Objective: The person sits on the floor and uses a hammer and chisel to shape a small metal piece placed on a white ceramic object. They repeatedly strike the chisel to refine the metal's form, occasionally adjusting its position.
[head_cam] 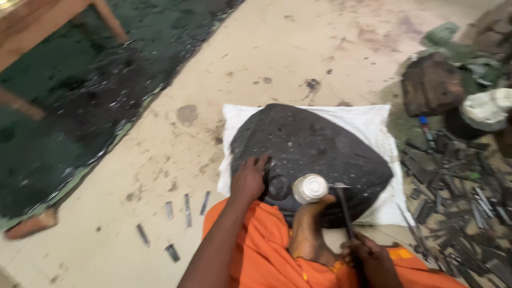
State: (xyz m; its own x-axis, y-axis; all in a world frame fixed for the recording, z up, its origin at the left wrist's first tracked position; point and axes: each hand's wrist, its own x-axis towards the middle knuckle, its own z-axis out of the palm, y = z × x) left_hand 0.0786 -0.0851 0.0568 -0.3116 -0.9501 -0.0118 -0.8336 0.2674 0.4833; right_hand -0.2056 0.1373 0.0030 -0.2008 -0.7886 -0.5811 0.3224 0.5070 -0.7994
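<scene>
The dark stone slab [314,144] lies on a white cushion [373,122], reaching almost to its near edge. The left hand [248,178] rests flat on the slab's near-left part, fingers spread, gripping nothing. The right hand [373,258] is closed around a dark chisel [344,210], tip at the slab's near edge. A bare foot [309,234] presses on that edge, with a small white round object [310,188] at the toes (I cannot tell what it is).

Risks, as I judge: the chisel tip is v. close to the toes, so a slip could cut them; the soft cushion may let the slab rock.

Count: 1 slab, 1 cushion, 1 chisel in hand, approx. 5 loose metal pieces [186,210] on the floor left, and a tool heap [458,186] at the right, too many to count.
</scene>
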